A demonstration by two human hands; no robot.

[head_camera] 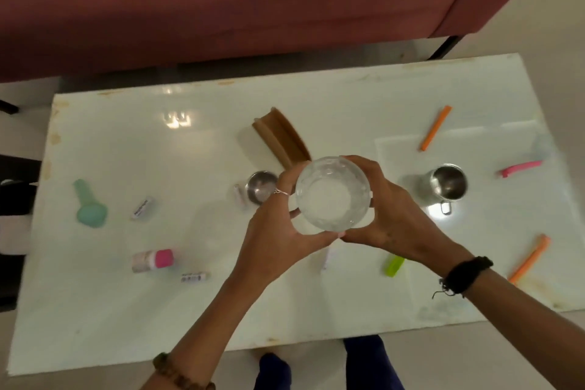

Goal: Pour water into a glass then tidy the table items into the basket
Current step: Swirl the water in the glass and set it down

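Cupping a clear glass jug (333,195) from both sides, the left hand (278,231) and right hand (387,215) curl their fingers round its wall and hold it above the white bench (190,310). A steel glass (262,186) stands just beside the left hand; a steel mug (448,184) stands apart on the right. A brown basket (281,136) lies on its side behind the jug.

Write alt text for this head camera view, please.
Both hands, left hand and right hand, hold a clear glass above a white table. Scattered around: two steel cups, orange sticks, a pink-capped bottle and a brown holder.
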